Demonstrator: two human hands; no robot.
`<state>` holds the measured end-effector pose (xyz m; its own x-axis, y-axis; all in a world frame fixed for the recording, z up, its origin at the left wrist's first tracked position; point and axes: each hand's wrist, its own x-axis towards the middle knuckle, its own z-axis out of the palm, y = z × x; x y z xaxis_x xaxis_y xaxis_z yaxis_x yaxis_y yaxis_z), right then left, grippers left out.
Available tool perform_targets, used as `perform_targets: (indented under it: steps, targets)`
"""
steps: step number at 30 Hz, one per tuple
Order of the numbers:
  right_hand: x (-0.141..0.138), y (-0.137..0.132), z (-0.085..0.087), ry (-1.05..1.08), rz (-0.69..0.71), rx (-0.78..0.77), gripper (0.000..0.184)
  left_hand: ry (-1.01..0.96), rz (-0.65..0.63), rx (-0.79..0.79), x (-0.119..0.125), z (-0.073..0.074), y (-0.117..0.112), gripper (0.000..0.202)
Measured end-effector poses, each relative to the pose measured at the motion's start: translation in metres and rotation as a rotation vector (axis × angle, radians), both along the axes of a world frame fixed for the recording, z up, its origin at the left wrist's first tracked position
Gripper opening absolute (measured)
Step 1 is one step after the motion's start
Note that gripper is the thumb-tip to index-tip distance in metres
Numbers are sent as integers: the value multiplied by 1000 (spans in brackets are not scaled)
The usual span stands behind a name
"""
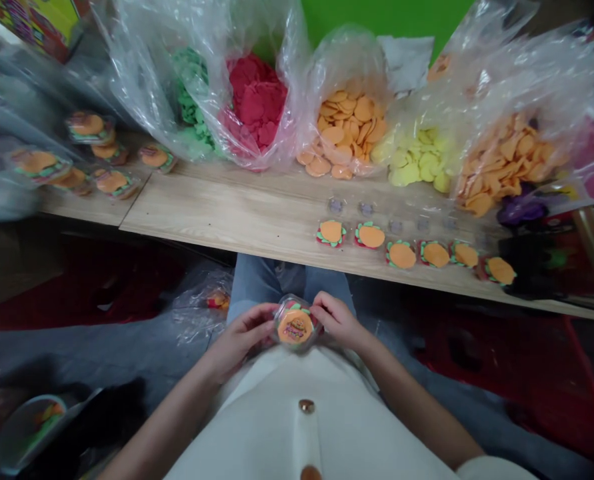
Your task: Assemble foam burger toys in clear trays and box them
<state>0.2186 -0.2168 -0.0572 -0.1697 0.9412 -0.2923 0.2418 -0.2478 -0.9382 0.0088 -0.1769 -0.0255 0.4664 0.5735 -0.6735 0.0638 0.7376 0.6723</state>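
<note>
Close to my body, over my lap, I hold a clear plastic box (pixel 295 323) with a toy burger inside. Its orange bun top carries a printed picture, and green and red layers peek out around it. My left hand (pixel 249 333) grips the box's left side, fingers curled round the edge. On the opposite side, the thumb and fingers of my right hand (pixel 335 319) pinch the upper right edge. Along the table's front right lies a row of open clear boxes, among them an open burger box (pixel 331 233) with a plain orange top.
Plastic bags of green pieces (pixel 191 93), red pieces (pixel 257 100), orange pieces (pixel 349 130) and yellow pieces (pixel 421 159) line the back of the wooden table (pixel 217 207). Boxed burgers (pixel 114 181) are piled at its left. A bucket (pixel 31 427) stands on the floor, lower left.
</note>
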Motion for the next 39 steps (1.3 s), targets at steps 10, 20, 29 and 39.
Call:
perform_targets:
  steps: [10,20,29,39]
  targets:
    - [48,-2,22,111,-119,75,29,-50,-209,324,55,24,39,28]
    - [94,-19,27,82,-234,53,28,-62,-210,214,153,18,50,20]
    - [214,-44,33,-407,-805,145,19,-83,-392,-77,195,27,48,48]
    - [412,-106,36,-123,-1387,-263,11,-300,-42,60,225,33,87,38]
